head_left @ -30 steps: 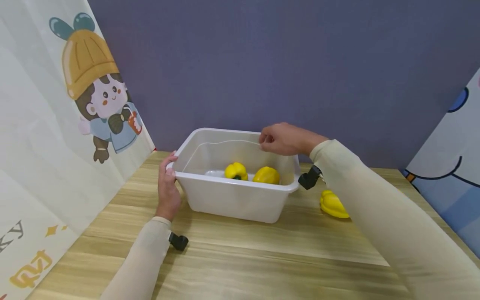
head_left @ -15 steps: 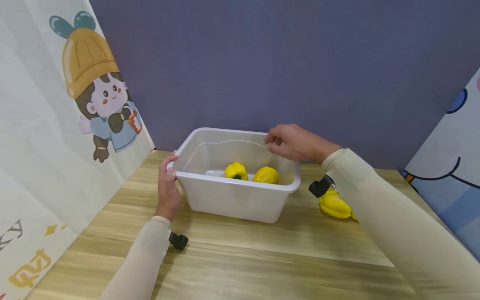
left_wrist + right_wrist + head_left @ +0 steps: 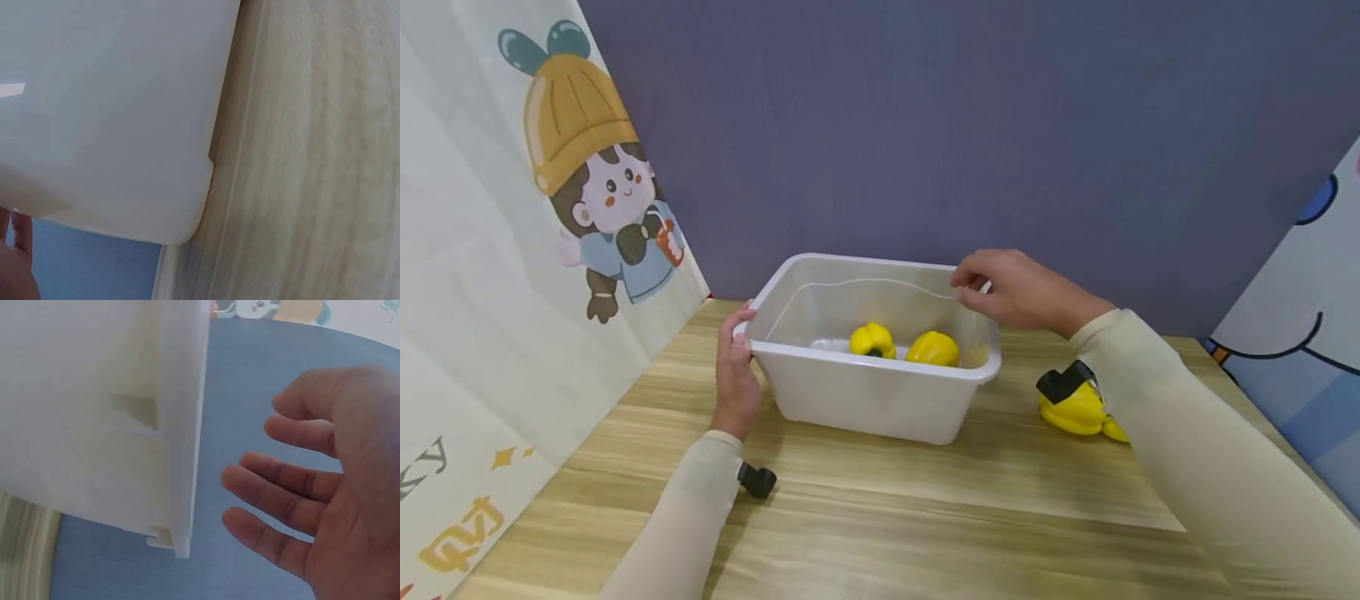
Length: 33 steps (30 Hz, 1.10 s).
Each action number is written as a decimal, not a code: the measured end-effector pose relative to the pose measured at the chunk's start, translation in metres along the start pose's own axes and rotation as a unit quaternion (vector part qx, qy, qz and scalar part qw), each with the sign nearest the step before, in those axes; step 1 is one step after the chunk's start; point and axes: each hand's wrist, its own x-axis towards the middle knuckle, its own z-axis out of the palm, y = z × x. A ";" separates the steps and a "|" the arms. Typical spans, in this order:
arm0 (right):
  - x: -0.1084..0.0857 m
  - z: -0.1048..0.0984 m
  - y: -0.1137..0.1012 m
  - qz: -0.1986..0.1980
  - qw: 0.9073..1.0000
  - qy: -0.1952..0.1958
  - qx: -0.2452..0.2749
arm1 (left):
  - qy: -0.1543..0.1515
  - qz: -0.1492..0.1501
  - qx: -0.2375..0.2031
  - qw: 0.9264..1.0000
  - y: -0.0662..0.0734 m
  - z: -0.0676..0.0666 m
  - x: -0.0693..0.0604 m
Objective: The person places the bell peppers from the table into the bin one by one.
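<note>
In the head view a white plastic bin [image 3: 865, 400] stands on the table. My left hand [image 3: 735, 375] grips its left rim, with fingertips over the edge; only part of that hand [image 3: 15, 269] shows in the left wrist view. Inside the bin lie a yellow bell pepper [image 3: 872, 341] with its green stem end toward me and another yellow bell pepper [image 3: 932, 349] to its right. Above the bin's right end hovers my right hand [image 3: 1026, 287]. In the right wrist view its fingers are loosely bent, holding nothing, apart from the bin wall [image 3: 125, 425].
Right of the bin a yellow bell pepper [image 3: 1075, 410] lies on the wooden table [image 3: 880, 517]. A further yellow piece [image 3: 1116, 429] is partly hidden by my right sleeve. A dark blue-grey panel [image 3: 955, 125] rises behind the bin; a printed white curtain [image 3: 467, 250] hangs at left.
My right hand has drifted rightward from over the bin's back rim toward its right end. My left hand, the bin and the bell peppers in it have stayed put.
</note>
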 end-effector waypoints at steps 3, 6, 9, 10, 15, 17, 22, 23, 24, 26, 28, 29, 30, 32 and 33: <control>-0.005 -0.005 0.001 0.017 1.000 0.007 0.006 | -0.001 0.000 0.001 1.000 -0.001 0.000 0.000; -0.009 -0.009 0.003 0.027 1.000 0.008 0.014 | 0.000 -0.001 0.000 1.000 -0.001 -0.001 -0.001; -0.013 -0.013 0.004 0.047 0.999 0.011 0.025 | 0.001 -0.005 -0.003 1.000 0.000 -0.001 -0.001; -0.014 -0.014 0.005 0.054 0.998 0.012 0.028 | 0.001 -0.006 -0.003 1.000 0.000 -0.001 -0.001; -0.022 -0.016 0.008 0.075 0.997 0.002 0.029 | 0.003 -0.014 -0.006 1.000 0.000 -0.001 -0.001; -0.025 -0.015 0.010 0.077 0.997 -0.002 0.025 | 0.004 -0.017 -0.009 1.000 0.001 0.000 0.000; -0.032 -0.012 0.015 0.079 0.997 0.001 0.025 | 0.003 -0.018 -0.017 1.000 0.002 0.001 0.001; -0.034 -0.011 0.016 0.080 0.996 0.002 0.026 | 0.003 -0.019 -0.018 1.000 0.002 0.001 0.001; -0.035 -0.011 0.018 0.083 0.996 0.003 0.027 | 0.003 -0.019 -0.020 1.000 0.001 0.001 0.001; -0.039 -0.011 0.021 0.088 0.996 0.007 0.030 | 0.003 -0.019 -0.022 1.000 0.001 0.002 0.001; -0.043 -0.011 0.024 0.097 0.995 0.010 0.033 | 0.003 -0.022 -0.020 1.000 0.001 0.002 0.000; -0.045 -0.011 0.026 0.102 0.994 0.012 0.035 | 0.002 -0.024 -0.020 1.000 0.002 0.002 0.000; -0.047 -0.012 0.027 0.107 0.993 0.015 0.037 | 0.002 -0.026 -0.018 0.999 0.002 0.002 0.000; -0.053 -0.012 0.031 0.118 0.992 0.017 0.044 | 0.000 -0.028 -0.015 0.999 0.002 0.001 0.000; -0.056 -0.013 0.033 0.125 0.991 0.016 0.048 | 0.000 -0.030 -0.013 0.999 0.002 0.001 0.000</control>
